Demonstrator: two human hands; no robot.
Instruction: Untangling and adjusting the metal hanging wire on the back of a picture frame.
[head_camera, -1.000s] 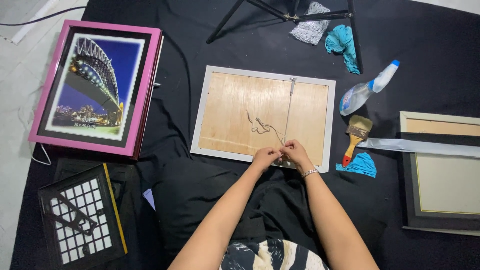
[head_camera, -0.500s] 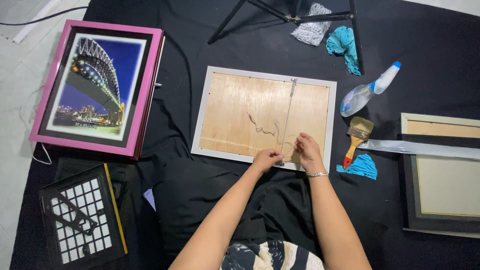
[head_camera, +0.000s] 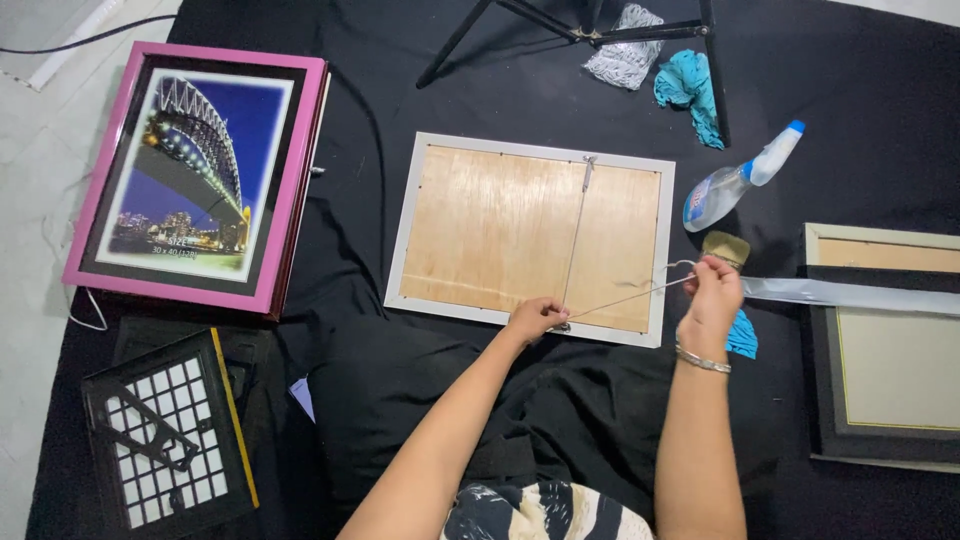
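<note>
Head view: left hand (head_camera: 535, 318) pinches the wire (head_camera: 625, 295) at the lower edge of the face-down frame (head_camera: 530, 235); right hand (head_camera: 712, 290) grips the wire's free end beside a brush (head_camera: 727, 247).

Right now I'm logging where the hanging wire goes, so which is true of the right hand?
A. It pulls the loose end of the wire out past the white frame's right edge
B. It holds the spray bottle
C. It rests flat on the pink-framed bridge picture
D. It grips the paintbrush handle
A: the right hand pinches the wire taut beyond the right edge of the white frame, while the left hand presses at the frame's bottom edge.
</note>
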